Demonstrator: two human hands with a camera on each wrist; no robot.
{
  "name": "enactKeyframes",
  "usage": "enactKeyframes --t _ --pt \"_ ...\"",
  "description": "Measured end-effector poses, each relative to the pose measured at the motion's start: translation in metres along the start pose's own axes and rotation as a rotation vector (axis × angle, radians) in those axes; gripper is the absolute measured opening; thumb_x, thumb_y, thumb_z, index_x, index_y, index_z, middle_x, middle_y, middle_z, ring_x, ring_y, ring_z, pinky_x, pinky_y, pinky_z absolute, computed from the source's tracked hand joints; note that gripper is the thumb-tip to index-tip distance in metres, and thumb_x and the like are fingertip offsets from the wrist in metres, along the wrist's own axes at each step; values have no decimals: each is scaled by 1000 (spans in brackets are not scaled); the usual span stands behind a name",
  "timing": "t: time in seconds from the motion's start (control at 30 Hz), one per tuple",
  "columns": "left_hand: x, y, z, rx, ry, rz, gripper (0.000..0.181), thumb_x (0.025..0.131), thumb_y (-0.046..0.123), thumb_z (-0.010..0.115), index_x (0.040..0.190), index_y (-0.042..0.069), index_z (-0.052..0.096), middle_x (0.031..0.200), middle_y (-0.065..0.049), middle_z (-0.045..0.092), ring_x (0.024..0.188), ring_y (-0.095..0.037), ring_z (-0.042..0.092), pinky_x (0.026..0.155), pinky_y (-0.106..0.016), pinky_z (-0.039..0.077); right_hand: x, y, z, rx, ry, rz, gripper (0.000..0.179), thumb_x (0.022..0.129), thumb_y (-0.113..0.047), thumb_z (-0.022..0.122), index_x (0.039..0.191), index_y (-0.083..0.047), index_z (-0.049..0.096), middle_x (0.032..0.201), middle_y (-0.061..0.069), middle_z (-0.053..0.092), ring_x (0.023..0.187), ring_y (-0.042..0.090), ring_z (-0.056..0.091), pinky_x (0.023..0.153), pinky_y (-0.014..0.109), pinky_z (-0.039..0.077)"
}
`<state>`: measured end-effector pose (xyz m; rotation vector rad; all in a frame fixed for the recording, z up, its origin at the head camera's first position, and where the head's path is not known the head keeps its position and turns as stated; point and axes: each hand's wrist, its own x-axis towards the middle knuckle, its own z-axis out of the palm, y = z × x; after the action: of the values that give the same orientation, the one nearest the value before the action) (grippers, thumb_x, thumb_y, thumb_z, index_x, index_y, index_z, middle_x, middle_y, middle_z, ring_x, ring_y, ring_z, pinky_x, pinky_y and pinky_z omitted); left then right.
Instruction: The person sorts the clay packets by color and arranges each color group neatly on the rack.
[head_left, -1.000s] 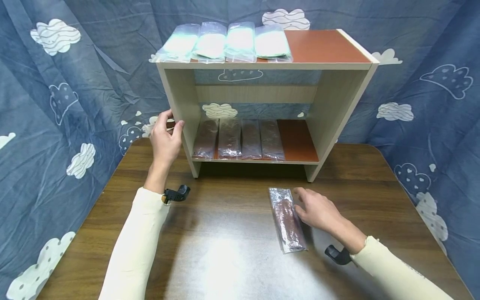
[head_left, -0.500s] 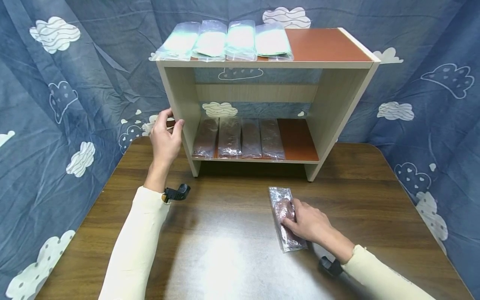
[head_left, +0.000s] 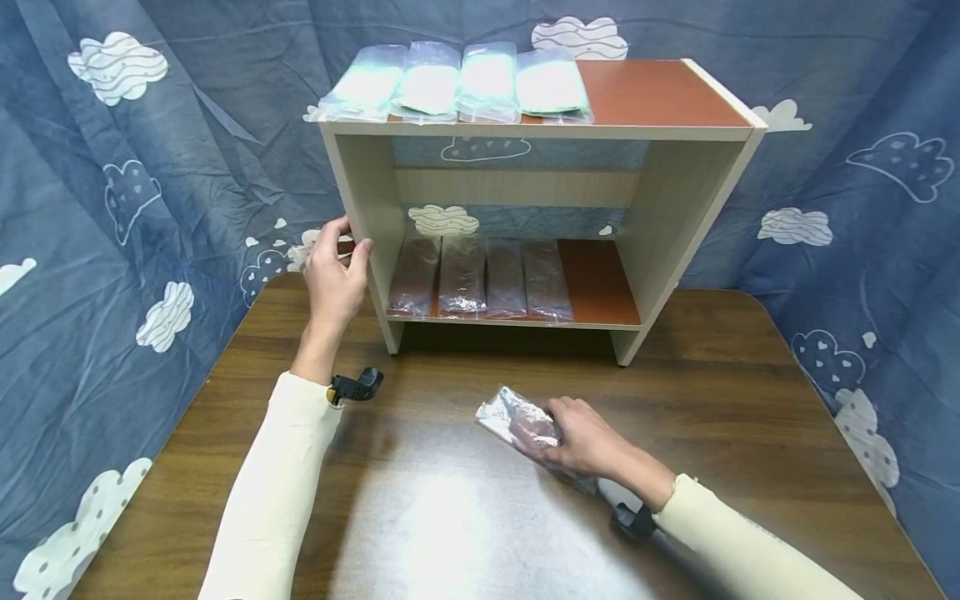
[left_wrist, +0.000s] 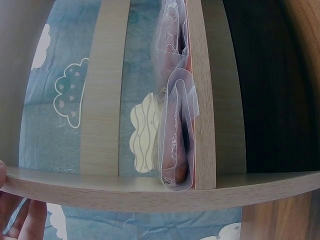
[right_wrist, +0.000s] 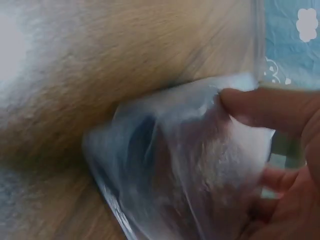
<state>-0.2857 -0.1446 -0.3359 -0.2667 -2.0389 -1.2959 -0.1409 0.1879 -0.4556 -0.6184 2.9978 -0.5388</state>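
Observation:
My right hand [head_left: 588, 437] grips a clear plastic bag [head_left: 517, 418] with something reddish-brown inside, low over the front right of the wooden table. In the right wrist view, the thumb presses on one face of the bag [right_wrist: 195, 170] and the other fingers curl behind it. My left hand [head_left: 333, 279] holds the left side panel [left_wrist: 130, 195] of a small two-tier shelf [head_left: 660, 133], thumb toward its front edge and fingers on the outer side. Several similar brown packets [head_left: 505, 279] lie side by side on the lower board.
Several bags with pale, bright contents [head_left: 427, 83] lie in a row on the shelf's top, left of a bare red-brown stretch. Another bare strip [head_left: 592, 279] is at the lower board's right end. A blue cloud-print curtain [head_left: 202, 150] hangs behind the table [head_left: 390, 467].
My right hand has come down onto the bag, taken hold of it and turned it, its far end swinging left. The left hand stays on the side panel.

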Motion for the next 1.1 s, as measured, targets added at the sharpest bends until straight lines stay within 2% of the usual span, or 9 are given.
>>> enactKeyframes --t 0.17,0.27,0.3,0.5,0.7,0.77,0.87,0.97,1.1 --pt "1 1 0 -2 10 8 32 92 6 65 122 -4 61 117 -21 67 99 -33 71 87 -43 61 0 -7 2 -36 -16 -187 43 70 -10 80 102 -7 53 88 3 59 84 22 59 73 41 51" --pt "2 1 0 -7 16 10 32 92 6 65 122 -4 61 117 -21 67 100 -33 71 87 -44 61 -1 -10 3 -61 -25 -228 41 71 -9 79 101 -8 52 85 2 59 82 23 60 70 41 51" --pt "2 1 0 -7 15 9 32 92 6 65 122 -4 61 117 -21 67 100 -33 71 87 -44 61 -1 -11 4 -65 -24 -235 41 71 -9 79 102 -8 52 84 2 60 83 24 62 74 43 52" --pt "1 1 0 -10 0 -6 33 92 6 65 123 -4 61 118 -21 66 100 -32 71 87 -41 60 -1 -12 5 -50 -42 -227 41 72 -8 78 105 -8 53 88 2 62 85 22 62 78 44 54" --pt "0 0 1 -10 -2 -6 32 92 7 65 122 -4 62 117 -20 67 99 -31 71 85 -33 61 1 -9 5 59 -131 -186 41 77 -7 73 112 -8 52 82 -1 59 73 13 55 60 31 46" --pt "0 0 1 -11 -3 -8 32 92 7 65 122 -3 62 117 -20 67 98 -31 71 84 -31 61 1 -9 5 119 -167 -142 42 80 -6 67 119 -6 52 82 1 62 71 14 55 59 30 46" --pt "0 -1 1 -11 -4 -8 32 92 7 65 123 -4 61 117 -20 67 99 -32 71 85 -33 61 1 -7 4 210 -195 -84 47 82 -5 57 128 -4 51 96 14 70 82 22 65 69 37 54" --pt "-1 -1 1 -9 -3 -6 32 92 7 65 123 -4 61 117 -20 67 99 -32 71 86 -39 61 0 -3 2 331 -207 -62 51 80 -1 55 130 -2 48 113 22 68 96 28 66 80 41 56" --pt "0 0 0 -18 -2 -5 33 92 6 65 123 -4 61 118 -21 66 100 -33 70 87 -43 61 -1 3 2 491 -210 -77 58 80 5 58 134 -5 38 95 13 65 78 12 58 66 27 52"
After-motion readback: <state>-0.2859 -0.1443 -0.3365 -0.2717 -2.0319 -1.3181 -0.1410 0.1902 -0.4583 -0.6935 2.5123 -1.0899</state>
